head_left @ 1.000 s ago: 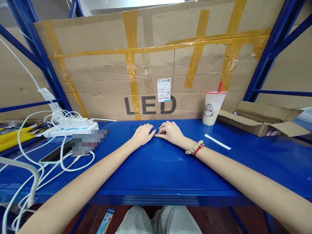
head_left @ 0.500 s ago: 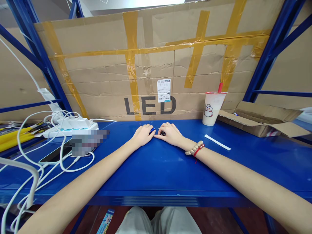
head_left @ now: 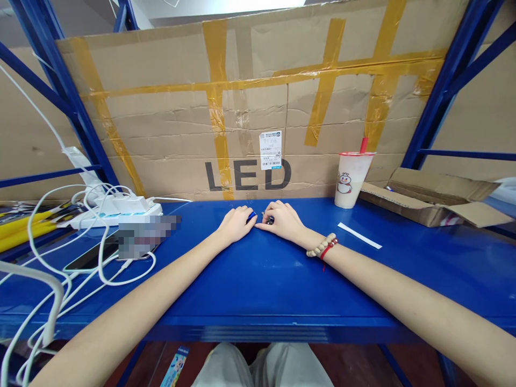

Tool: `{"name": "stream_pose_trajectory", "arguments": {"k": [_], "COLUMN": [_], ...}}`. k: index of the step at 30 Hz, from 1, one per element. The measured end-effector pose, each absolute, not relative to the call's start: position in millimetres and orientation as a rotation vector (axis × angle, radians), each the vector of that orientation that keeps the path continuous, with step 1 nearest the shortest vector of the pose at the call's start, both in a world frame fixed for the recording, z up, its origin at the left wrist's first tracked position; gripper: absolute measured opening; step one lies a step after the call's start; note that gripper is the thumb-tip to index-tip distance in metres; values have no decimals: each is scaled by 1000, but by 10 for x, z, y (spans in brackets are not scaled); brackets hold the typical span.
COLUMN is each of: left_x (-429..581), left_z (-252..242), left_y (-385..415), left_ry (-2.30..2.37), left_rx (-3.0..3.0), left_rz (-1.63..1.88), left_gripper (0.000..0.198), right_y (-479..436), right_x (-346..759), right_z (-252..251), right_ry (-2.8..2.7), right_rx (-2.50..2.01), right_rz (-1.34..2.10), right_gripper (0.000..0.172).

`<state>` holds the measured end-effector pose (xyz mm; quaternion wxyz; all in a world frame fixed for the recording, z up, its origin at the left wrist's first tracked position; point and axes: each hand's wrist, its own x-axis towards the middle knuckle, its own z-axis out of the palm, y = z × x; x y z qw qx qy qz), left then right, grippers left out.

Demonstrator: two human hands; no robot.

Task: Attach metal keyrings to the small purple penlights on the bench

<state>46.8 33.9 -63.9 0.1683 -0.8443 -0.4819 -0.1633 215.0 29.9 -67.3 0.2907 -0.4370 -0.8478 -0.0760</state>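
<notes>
Both my hands rest close together on the blue shelf (head_left: 258, 279), near the cardboard sheet marked LED (head_left: 250, 107). My left hand (head_left: 237, 221) is curled, its fingertips pinching a small blue part (head_left: 251, 216). My right hand (head_left: 282, 219) is curled too, its fingers closed round a small dark metal piece (head_left: 269, 219) that is mostly hidden. The two small pieces sit almost touching between the hands. A bead bracelet with a red string (head_left: 322, 245) circles my right wrist.
A white power strip with chargers (head_left: 121, 208) and loose white cables (head_left: 80, 269) lie at the left, beside a phone (head_left: 91, 257). A drink cup with a red straw (head_left: 351, 178), a white strip (head_left: 359, 235) and an open cardboard box (head_left: 435, 196) stand at the right.
The hands stay in the same place; only the right fingers shift slightly round the dark piece.
</notes>
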Motion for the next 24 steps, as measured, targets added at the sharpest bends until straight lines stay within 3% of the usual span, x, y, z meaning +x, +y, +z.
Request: {"name": "stream_pose_trajectory", "arguments": {"k": [10, 24], "left_x": [462, 462], "left_z": [-651, -649], "left_y": [354, 356], "left_ry": [-1368, -1375], "left_rx": [-2395, -2423], "left_rz": [-470, -485], "left_gripper": [32, 33], "right_y": [311, 335], "right_x": [2141, 2159], "right_z": [-683, -709], "right_ry": [-2296, -2313], "right_rx": [-1174, -1146], "right_rz": [-158, -169], "right_gripper": [30, 39]}}
